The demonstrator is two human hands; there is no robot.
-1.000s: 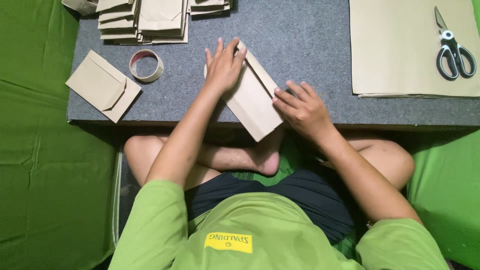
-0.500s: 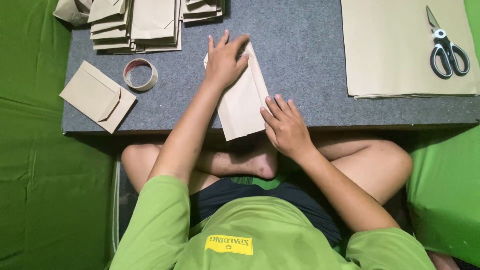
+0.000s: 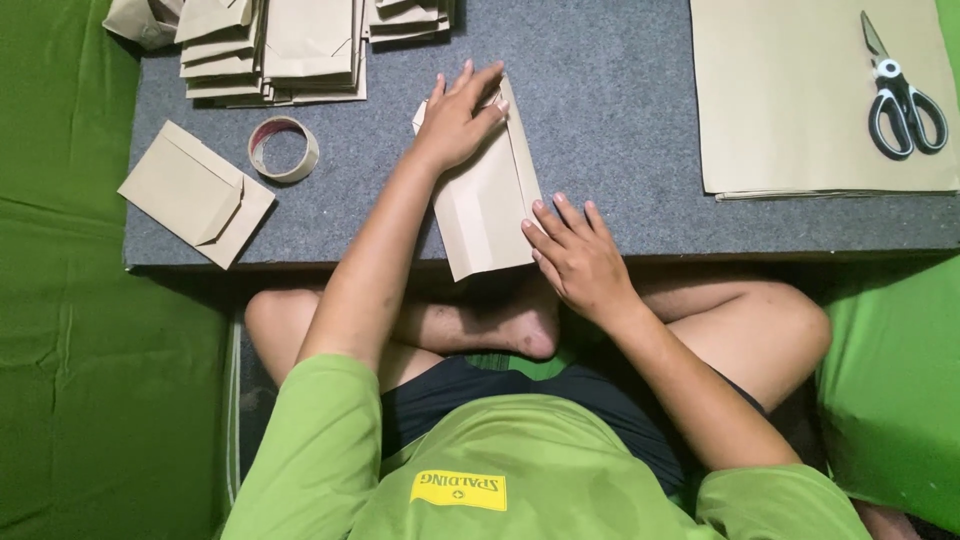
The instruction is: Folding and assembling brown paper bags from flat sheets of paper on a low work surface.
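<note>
A folded brown paper piece (image 3: 490,200) lies on the grey board (image 3: 610,120), its near end hanging over the front edge. My left hand (image 3: 455,120) presses flat on its far end, fingers spread. My right hand (image 3: 575,255) rests with its fingertips against the paper's right near edge, fingers apart. Neither hand grips anything.
Stacks of finished paper envelopes (image 3: 280,45) sit at the back left. A tape roll (image 3: 283,150) and one folded envelope (image 3: 195,193) lie at the left. Large brown sheets (image 3: 800,100) with scissors (image 3: 900,95) on them lie at the right. Green cloth (image 3: 90,350) surrounds the board.
The paper has turned from slanted to nearly straight along the board. My right hand has slid down its right edge toward the near end. My left hand stays on the far end.
</note>
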